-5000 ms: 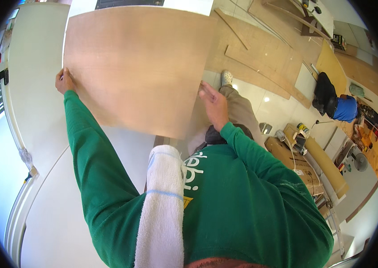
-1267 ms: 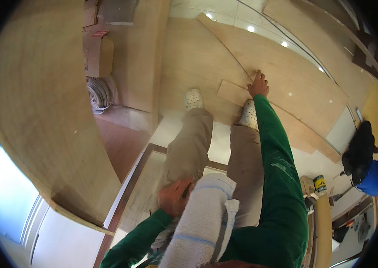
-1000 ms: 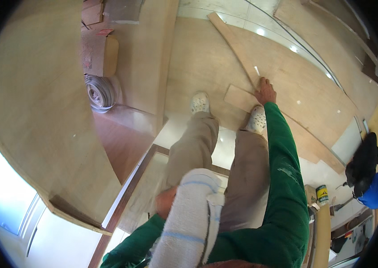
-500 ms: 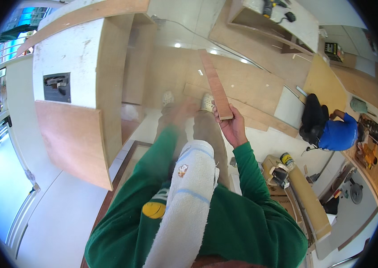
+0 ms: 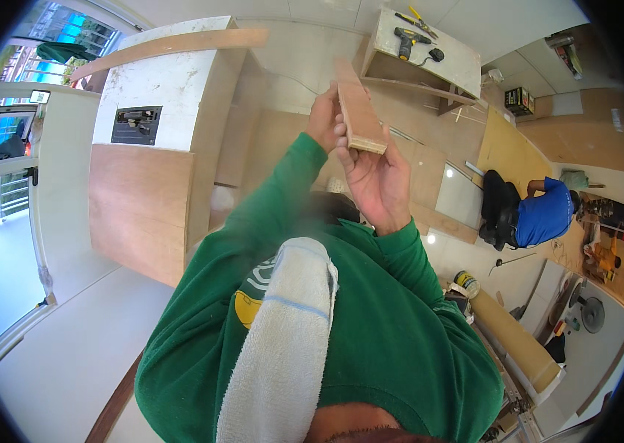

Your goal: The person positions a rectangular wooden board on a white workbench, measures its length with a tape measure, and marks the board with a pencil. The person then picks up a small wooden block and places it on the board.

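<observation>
Your left hand (image 5: 321, 118) now joins your right hand (image 5: 380, 183) on the plywood strip (image 5: 359, 111), which the right held alone before; so, it seems, you can steady it better. The strip is raised before you, the fingers (image 5: 340, 128) of both hands clamped on it. I count one strip held, one narrow board (image 5: 171, 50) on the white-topped cabinet (image 5: 171, 90), one cordless drill (image 5: 407, 43) on the counter (image 5: 456, 69).

A long, narrow, flat strip of reddish-brown wood (image 5: 358, 111) is resting between the fingers (image 5: 340, 130) of the left hand (image 5: 322, 118) and the right hand (image 5: 378, 183). Its paler end is facing the camera, while its far end is pointing away, slanting slightly leftward.
</observation>
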`<state>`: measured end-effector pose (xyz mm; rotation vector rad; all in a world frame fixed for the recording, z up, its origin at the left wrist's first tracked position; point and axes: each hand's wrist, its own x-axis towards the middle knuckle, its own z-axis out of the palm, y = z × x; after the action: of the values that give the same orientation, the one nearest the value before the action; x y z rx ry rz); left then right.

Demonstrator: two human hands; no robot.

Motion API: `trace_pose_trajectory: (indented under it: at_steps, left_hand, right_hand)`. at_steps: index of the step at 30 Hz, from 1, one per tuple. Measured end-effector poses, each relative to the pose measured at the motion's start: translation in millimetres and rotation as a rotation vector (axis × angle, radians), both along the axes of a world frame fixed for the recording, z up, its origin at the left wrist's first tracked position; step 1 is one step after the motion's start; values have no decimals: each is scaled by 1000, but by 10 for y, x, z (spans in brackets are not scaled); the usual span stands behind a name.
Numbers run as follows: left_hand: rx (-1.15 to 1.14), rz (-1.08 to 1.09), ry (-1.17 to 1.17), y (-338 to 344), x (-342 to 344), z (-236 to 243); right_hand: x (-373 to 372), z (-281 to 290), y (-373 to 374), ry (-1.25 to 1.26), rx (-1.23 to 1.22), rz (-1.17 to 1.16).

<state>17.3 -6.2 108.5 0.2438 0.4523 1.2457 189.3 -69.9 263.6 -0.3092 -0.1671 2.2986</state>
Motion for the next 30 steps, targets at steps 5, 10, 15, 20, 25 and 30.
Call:
trace_pose_trajectory:
  at_steps: [5,10,15,20,25,30]
  left_hand:
    - [20,-5,44,67,52,-12]
    - [-5,31,32,84,128,-42]
    - [-52,91,145,47,186,144]
    - [-266,272,10,86,362,434]
    - [-257,298,82,19,409,716]
    - [-226,251,32,-7,317,882]
  right_hand:
    - [24,157,-38,6,-10,-58]
    - [34,163,-23,38,40,-50]
    - [63,130,-3,154,97,-19]
    - [79,126,21,149,89,-23]
    - [96,113,63,158,83,4]
    - [111,134,35,6,112,5]
